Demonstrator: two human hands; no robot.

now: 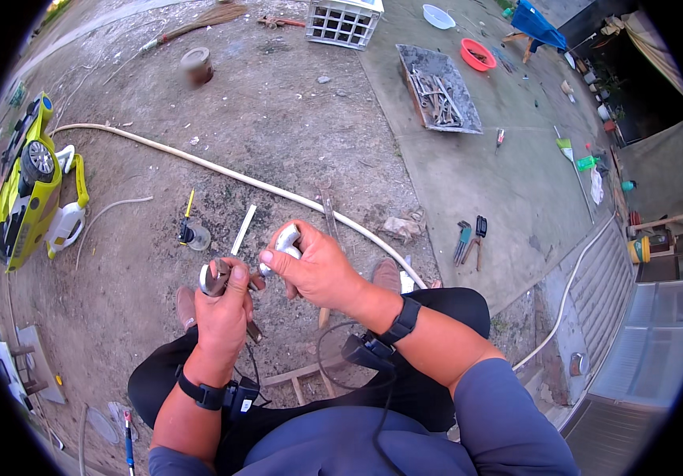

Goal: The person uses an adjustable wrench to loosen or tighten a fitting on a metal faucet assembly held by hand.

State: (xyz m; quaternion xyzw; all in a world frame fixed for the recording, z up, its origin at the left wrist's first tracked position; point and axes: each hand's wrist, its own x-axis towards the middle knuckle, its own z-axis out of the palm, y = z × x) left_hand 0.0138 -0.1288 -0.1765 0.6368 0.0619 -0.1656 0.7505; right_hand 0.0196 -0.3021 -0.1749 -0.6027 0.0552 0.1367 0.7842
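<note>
In front of my lap, my left hand is closed round a wrench. Its rounded, shiny metal head stands above my fingers and its brownish handle end comes out below the palm. Close beside it on the right, my right hand grips a shiny silver, curved metal piece; my fingers cover much of it, so its exact kind cannot be made out. Beneath my hands a hammer-like tool with a long handle lies on the dirt. A small clear bottle with a black and yellow top stands ahead of my left hand.
A pale hose crosses the ground ahead. A grey tray of wrenches, a red basin and a white crate stand farther off. Pliers lie to the right. A yellow-green toy car rests on its side at left.
</note>
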